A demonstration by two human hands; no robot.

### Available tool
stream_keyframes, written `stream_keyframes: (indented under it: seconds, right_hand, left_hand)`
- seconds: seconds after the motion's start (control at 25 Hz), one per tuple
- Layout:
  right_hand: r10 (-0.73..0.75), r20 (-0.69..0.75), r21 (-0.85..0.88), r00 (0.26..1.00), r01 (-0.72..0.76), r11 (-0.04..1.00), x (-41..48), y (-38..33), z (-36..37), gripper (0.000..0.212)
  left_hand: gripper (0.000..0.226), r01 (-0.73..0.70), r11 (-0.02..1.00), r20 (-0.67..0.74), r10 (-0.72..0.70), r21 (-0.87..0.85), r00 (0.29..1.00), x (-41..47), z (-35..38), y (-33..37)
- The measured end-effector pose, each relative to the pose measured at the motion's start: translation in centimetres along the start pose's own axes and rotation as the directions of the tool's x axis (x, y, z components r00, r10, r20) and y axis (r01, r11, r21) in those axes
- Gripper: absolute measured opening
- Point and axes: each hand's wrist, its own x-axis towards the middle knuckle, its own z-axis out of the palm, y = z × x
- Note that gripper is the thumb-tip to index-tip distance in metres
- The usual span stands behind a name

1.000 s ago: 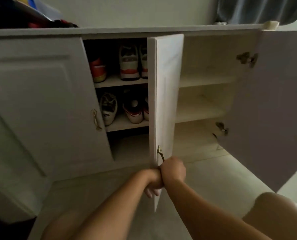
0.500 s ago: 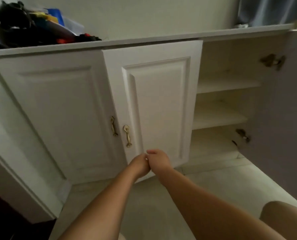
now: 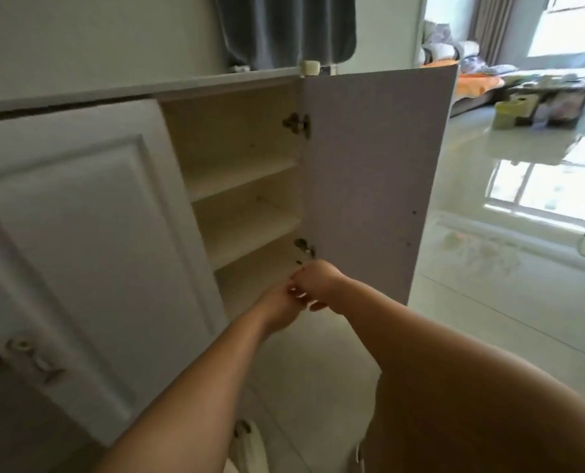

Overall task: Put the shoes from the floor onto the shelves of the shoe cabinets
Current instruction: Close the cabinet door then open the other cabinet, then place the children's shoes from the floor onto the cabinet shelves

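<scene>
Cabinet bay (image 3: 236, 141) open at front, shut door (image 3: 79, 250) blocking left, open door (image 3: 376, 186) walling right

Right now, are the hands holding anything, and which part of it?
Nothing that I can see. The left hand and right hand meet, fingers touching, before the open shoe cabinet; whether they pinch something tiny cannot be told.

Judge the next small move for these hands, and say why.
Probably part the left hand and right hand and reach down for a shoe: they meet, holding no shoe, before the open cabinet, whose shelves are bare.
</scene>
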Motion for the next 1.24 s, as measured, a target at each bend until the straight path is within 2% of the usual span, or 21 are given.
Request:
stream_keyframes:
  seconds: [0.16, 0.32, 0.52, 0.6, 0.68, 0.84, 1.0, 1.12, 1.24]
  right_hand:
    - [0.149, 0.011, -0.169, 0.989, -0.145, 0.975, 1.8, 6.1, -7.3, 0.027]
    - [0.346, -0.109, -0.050, 0.932, -0.353, 0.934, 4.4, 16.6, -11.4, 0.031]
    - [0.432, -0.134, -0.197, 0.892, -0.451, 0.870, 8.0, 27.7, -12.2, 0.033]
    - [0.497, -0.154, -0.249, 0.854, -0.521, 0.817, 10.2, 31.9, -11.8, 0.039]
    - [0.571, -0.171, -0.213, 0.803, -0.596, 0.774, 12.3, 35.3, -11.3, 0.054]
    - [0.639, -0.156, -0.234, 0.753, -0.657, 0.717, 16.8, 39.6, -10.0, 0.069]
    - [0.697, -0.168, -0.304, 0.697, -0.709, 0.636, 19.7, 42.2, -8.7, 0.056]
    - [0.680, -0.205, -0.350, 0.704, -0.702, 0.620, 20.2, 42.6, -8.5, 0.039]
    - [0.719, -0.181, -0.357, 0.671, -0.726, 0.587, 19.9, 40.4, -7.7, 0.047]
  left_hand:
    - [0.037, -0.057, 0.996, 0.194, 0.068, -0.062, 0.979, 5.4, 6.5, 2.5]
    - [0.040, -0.003, 1.000, 0.371, 0.011, -0.022, 0.929, 10.5, 15.9, 1.9]
    - [0.036, 0.018, 0.998, 0.546, -0.045, 0.056, 0.837, 16.4, 25.8, 1.0]
    - [0.040, 0.038, 0.993, 0.580, -0.097, 0.112, 0.809, 19.0, 29.0, -0.2]
    - [0.046, 0.044, 0.987, 0.610, -0.132, 0.156, 0.782, 21.1, 31.4, -1.4]
    - [0.051, 0.073, 0.980, 0.634, -0.174, 0.183, 0.753, 24.5, 34.7, -4.3]
    - [0.052, 0.131, 0.968, 0.636, -0.239, 0.212, 0.734, 26.4, 35.4, -7.3]
    - [0.054, 0.195, 0.949, 0.605, -0.308, 0.246, 0.734, 27.4, 34.2, -8.9]
    - [0.054, 0.157, 0.947, 0.595, -0.300, 0.282, 0.746, 27.8, 31.5, -8.7]
